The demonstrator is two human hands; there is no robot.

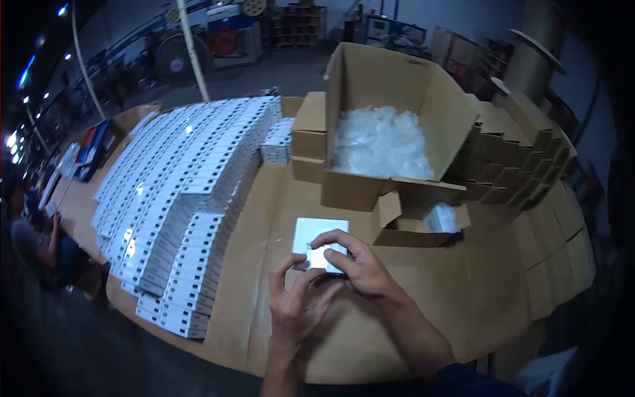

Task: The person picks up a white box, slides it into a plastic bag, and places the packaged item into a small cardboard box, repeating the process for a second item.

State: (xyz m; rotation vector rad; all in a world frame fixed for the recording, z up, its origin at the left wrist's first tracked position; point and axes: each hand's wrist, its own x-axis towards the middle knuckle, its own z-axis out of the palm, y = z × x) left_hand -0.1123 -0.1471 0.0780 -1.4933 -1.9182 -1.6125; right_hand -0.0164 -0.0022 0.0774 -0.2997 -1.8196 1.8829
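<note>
We see the flat white box (320, 239) lying just beyond both hands, the right hand (360, 264) curled over its near-right corner, the left hand (297, 301) pinching its near edge.

stacked boxes (178, 198) left, cartons (397, 119) ahead — bare tabletop (476, 284) right

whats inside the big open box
The big box holds a heap of clear plastic bags. Whatever lies beneath the heap, and the box floor, is covered.

Hands hide the white box's (319, 242) near edge.
</note>
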